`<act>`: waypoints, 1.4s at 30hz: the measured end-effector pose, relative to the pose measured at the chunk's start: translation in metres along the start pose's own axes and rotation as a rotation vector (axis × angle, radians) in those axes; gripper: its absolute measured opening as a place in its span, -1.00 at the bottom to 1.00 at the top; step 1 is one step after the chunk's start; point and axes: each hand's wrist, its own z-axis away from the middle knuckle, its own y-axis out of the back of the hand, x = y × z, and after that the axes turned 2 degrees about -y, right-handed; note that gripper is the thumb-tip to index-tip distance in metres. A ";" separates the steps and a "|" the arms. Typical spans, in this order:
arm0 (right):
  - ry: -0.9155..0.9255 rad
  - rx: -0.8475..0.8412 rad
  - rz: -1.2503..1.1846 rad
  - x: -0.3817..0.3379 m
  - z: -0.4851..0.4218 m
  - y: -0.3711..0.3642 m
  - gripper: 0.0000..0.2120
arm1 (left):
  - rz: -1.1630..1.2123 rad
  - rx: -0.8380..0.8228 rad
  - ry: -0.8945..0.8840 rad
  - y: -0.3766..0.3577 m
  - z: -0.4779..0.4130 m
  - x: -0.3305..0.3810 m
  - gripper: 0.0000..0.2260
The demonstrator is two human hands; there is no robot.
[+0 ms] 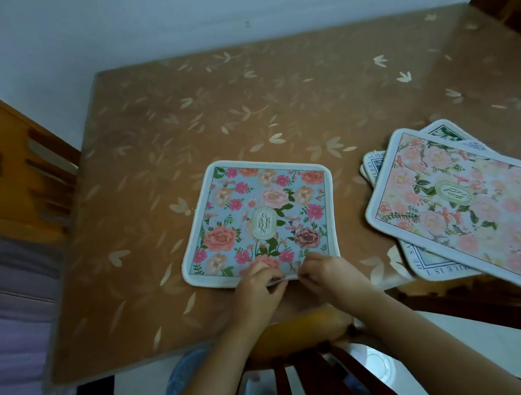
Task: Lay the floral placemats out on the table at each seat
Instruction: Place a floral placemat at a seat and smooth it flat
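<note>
A blue floral placemat (pixel 261 216) with pink roses and a "GARDEN" label lies flat on the brown table (pixel 243 109), near its front edge. My left hand (pixel 257 286) and my right hand (pixel 326 272) both pinch the mat's near edge, fingers curled over the white border, thumbs close together. To the right sits a loose stack of several more placemats (pixel 452 203); the top one is pale pink with roses and overhangs the table's front right edge.
The table carries a brown cloth with a pale leaf print. One wooden chair (pixel 9 172) stands at the left side, and a second chair back (pixel 307 382) is right under my arms. A dark wooden piece fills the far right corner. White wall behind.
</note>
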 end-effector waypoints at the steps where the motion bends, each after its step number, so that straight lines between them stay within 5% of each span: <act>1: -0.004 0.032 -0.035 0.001 0.001 0.000 -0.83 | -0.003 0.001 -0.002 0.000 0.000 -0.001 -0.91; 14: -0.136 0.256 -0.268 0.041 0.023 0.009 -0.92 | -0.017 0.019 0.084 0.021 0.001 -0.017 -0.92; 26: 0.001 0.211 -0.230 0.042 0.021 -0.013 -0.85 | -0.077 -0.021 -0.042 0.020 0.012 -0.010 -0.93; 33: 0.044 0.185 -0.231 0.046 0.026 -0.026 -0.81 | -0.089 -0.018 0.076 0.021 0.034 -0.030 -0.89; 42: 0.012 0.187 -0.282 0.057 0.035 -0.042 -0.73 | -0.140 -0.017 0.007 0.023 0.040 -0.038 -0.84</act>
